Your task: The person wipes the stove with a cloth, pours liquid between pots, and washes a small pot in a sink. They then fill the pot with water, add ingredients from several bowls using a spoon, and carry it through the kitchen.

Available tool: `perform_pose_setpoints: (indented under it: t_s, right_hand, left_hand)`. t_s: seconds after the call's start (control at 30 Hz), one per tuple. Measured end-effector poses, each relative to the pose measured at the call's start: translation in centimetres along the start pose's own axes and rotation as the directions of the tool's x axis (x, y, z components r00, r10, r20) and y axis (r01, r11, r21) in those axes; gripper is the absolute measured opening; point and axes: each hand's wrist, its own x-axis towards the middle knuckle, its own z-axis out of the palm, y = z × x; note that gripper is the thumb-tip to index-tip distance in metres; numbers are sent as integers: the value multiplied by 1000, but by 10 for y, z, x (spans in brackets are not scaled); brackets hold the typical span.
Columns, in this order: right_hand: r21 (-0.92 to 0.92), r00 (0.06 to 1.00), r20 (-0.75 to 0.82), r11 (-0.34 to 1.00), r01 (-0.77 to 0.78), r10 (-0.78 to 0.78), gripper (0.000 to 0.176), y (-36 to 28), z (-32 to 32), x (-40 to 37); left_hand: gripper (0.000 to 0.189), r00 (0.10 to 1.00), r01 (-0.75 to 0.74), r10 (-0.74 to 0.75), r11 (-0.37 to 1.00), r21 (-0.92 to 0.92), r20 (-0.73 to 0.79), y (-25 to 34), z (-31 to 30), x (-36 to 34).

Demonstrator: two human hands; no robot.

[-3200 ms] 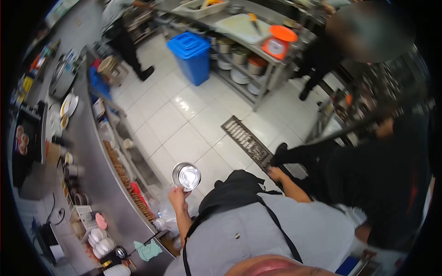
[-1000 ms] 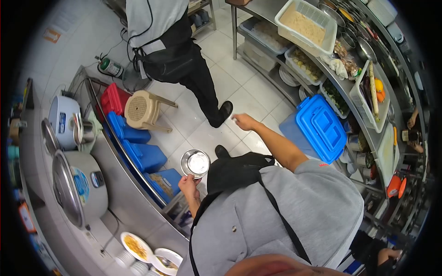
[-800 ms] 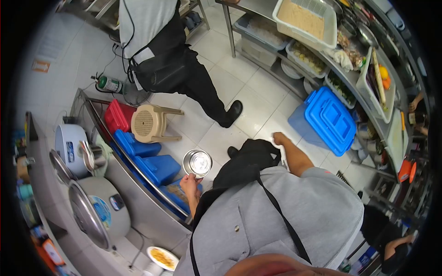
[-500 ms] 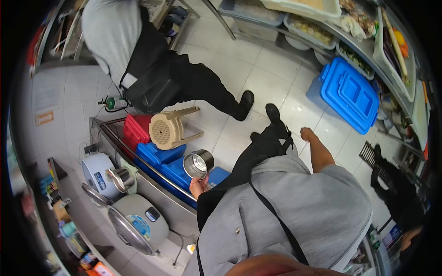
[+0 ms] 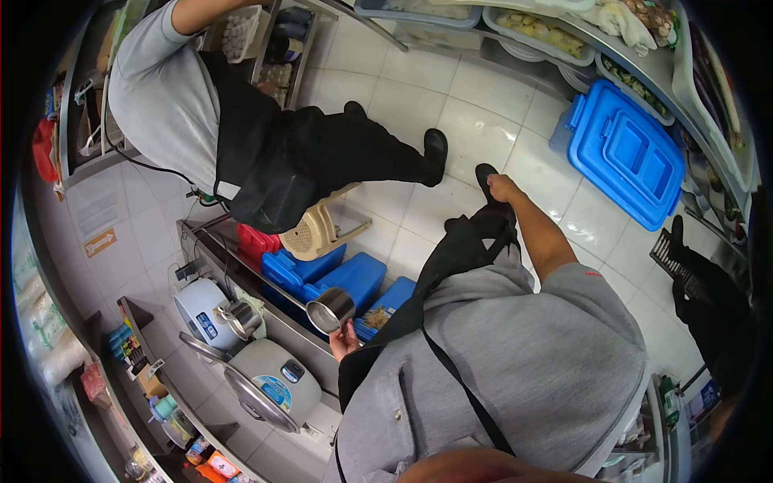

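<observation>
My left hand is closed on the lower edge of a round stainless steel pot. The pot is tilted, its mouth facing left, and I see no food in it. It is held over the blue lidded bins beside the counter. My right hand hangs in front of me with curled fingers and nothing visible in it, above the tiled floor near my shoe.
Two rice cookers, one white and one light blue, stand on the left counter beside a metal pot. A co-worker stands ahead near a beige stool. A blue-lidded bin is at right; another person is at far right.
My left hand and the pot have shifted slightly left and down in view. My right hand has swung forward and left. The co-worker has moved left, now with a raised arm.
</observation>
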Motion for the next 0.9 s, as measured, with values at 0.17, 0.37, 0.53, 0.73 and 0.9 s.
perform_pose_setpoints:
  t_s: [0.17,0.37,0.53,0.73,0.9]
  right_hand:
    - [-146,1000,9,989,11,-10,21,21,-15,-4]
    - [-395,997,79,918,33,-2,27,47,-8,-9]
    - [-283,998,46,958,43,-32,20,56,8,5]
    - [-73,970,106,975,-210,217,17,-64,30,-44]
    - [-217,990,140,975,39,-8,25,-101,74,-41]
  left_hand:
    - [25,958,-279,264,947,161,107,-16,8,-14]
    - [4,947,-320,316,945,73,60,-18,6,13]
    - [8,959,-285,283,955,-78,-32,2,31,9]
    - [11,943,-321,326,943,-82,62,41,40,37]
    - [10,923,-337,347,938,-85,168,77,47,77]
